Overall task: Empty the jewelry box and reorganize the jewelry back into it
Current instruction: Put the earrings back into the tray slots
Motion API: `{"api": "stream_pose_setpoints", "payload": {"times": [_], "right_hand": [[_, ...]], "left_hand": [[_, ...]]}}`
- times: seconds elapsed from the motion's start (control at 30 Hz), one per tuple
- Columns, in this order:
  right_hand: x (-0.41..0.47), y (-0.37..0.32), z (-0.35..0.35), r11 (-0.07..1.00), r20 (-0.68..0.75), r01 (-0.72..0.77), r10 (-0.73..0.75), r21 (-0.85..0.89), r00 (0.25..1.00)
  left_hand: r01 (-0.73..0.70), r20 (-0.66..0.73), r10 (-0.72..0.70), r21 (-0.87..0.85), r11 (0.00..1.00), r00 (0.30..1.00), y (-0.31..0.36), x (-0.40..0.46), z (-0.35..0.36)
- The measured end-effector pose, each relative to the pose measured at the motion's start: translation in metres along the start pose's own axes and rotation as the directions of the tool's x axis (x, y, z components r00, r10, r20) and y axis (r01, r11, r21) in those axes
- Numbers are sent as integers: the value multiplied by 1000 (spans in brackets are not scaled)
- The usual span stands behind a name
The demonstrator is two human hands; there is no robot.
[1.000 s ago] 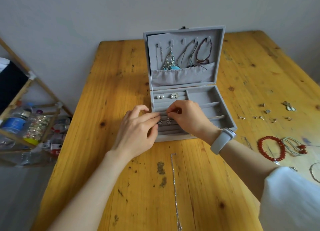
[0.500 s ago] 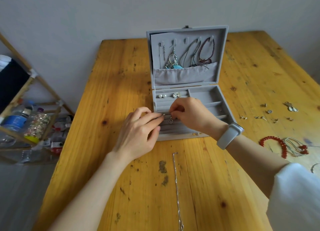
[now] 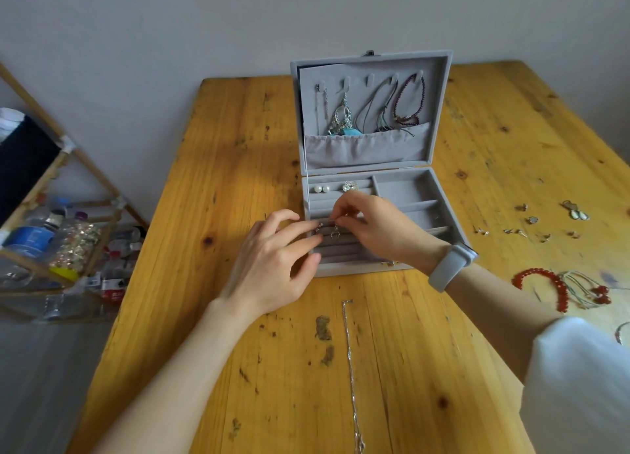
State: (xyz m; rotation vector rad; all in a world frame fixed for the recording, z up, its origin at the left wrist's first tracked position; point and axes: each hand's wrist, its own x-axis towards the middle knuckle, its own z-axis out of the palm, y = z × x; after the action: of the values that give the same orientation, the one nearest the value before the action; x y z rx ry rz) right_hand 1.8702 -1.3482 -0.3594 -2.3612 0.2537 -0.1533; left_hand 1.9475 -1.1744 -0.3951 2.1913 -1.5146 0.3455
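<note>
1. Silver chain lies stretched out on the table, nearest the viewer, below and between the two hands.
2. Left hand: grip loose, fingers straight to slightly bent, tips resting on the front-left ring rolls of the jewelry box; holds nothing that can be made out.
3. Right hand: grip together, thumb and forefinger pinching a small silver earring at the ring rolls, just right of the left fingertips. A second small earring sits in the rolls at the left fingertips. Grey wristband on the right wrist; white sleeve further back along the arm.
4. Box is open on the table, directly under and beyond both grips; lid upright.
5. Just beyond the right grip, back roll row: two pearl studs and a sparkly silver piece.
6. Beyond that, inside the lid: necklaces and a dangling silver earring hang from hooks, ends tucked in a fabric pocket; a turquoise bit shows at the pocket's edge.
7. Right of the right grip, on the table: red bead bracelet, corded pieces with red beads, scattered small earrings.
8. Far left of the left grip, off the table: wooden rack with bottles.
</note>
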Motion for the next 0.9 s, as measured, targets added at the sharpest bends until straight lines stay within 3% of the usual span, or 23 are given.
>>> {"api": "stream_pose_setpoints", "payload": {"times": [0.2, 0.67, 0.9], "right_hand": [[-12, 10, 4, 987, -24, 97, -95, 130, 995], [-5, 9, 16, 988, -5, 146, -147, -59, 989], [-5, 13, 19, 987, -60, 153, -156, -56, 986]], "left_hand": [[63, -22, -65, -80, 995, 998, -2, -3, 5], [72, -28, -75, -93, 993, 997, -1, -4, 4], [78, -37, -82, -96, 992, 996, 1, -5, 5]]}}
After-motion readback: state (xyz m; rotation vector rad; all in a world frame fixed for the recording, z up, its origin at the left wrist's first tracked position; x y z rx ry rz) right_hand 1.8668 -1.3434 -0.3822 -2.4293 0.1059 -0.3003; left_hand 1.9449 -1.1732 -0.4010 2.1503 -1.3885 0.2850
